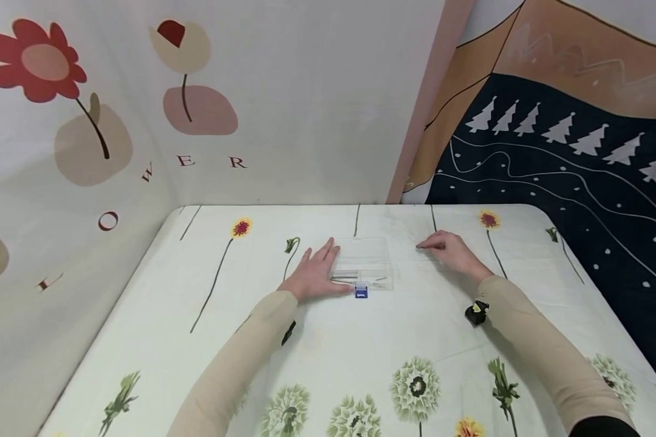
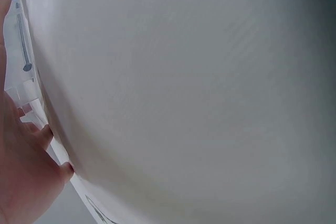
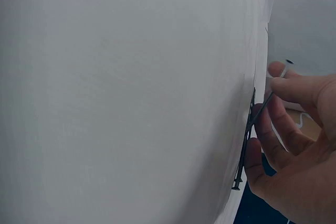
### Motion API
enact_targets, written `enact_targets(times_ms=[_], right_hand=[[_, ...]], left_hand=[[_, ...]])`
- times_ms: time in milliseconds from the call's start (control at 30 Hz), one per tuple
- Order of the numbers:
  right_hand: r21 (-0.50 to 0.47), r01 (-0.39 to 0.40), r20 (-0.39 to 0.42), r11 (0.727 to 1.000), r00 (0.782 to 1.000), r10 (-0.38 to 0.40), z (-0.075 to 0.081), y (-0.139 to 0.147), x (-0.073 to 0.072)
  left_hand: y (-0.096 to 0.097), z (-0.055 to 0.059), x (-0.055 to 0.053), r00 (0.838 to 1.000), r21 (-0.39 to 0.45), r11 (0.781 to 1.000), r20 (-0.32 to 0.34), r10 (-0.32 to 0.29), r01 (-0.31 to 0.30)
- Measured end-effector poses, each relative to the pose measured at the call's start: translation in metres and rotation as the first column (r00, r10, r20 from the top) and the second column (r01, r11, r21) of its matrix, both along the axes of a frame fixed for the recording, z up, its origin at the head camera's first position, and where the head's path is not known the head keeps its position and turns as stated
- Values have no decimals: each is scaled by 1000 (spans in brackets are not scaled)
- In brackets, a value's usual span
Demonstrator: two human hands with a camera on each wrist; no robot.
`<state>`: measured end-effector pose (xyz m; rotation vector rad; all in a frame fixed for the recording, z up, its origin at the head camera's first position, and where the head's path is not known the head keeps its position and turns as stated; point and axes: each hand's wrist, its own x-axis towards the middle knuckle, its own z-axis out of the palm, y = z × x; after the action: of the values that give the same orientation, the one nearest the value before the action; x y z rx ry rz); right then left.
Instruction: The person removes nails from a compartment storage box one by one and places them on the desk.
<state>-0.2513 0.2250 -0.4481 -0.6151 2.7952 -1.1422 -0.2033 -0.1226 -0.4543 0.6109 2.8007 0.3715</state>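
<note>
A clear plastic box (image 1: 363,250) with a blue latch (image 1: 361,293) lies on the table, holding a few thin metal pieces. In the left wrist view, one of these shows as a nail (image 2: 24,45) with a round head. My left hand (image 1: 318,274) rests against the box's left side, fingers spread and thumb near the latch. Off to the box's right, my right hand (image 1: 452,250) pinches a nail (image 3: 266,99) between thumb and fingertip, its head upward. Beneath those fingers, several dark nails (image 3: 242,156) lie close together on the cloth.
A white flower-printed cloth (image 1: 339,352) covers the table. Behind it hangs a pale printed fabric (image 1: 317,109), and a dark fabric with white trees (image 1: 546,164) is at the right. A small black device (image 1: 476,313) sits at the right wrist.
</note>
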Motion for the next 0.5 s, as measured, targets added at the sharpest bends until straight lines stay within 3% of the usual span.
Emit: enact_targets(times_ms=[200,500], right_hand=[[20,-7,31,1000,999,7,1,-1,1],[-72,97,31,993,995,-95,4,11,-1]], left_hand=[[0,0,0,1000,3,1000,-3,0,0],[-1,-1,0,1000,5,1000,-9,-4,4]])
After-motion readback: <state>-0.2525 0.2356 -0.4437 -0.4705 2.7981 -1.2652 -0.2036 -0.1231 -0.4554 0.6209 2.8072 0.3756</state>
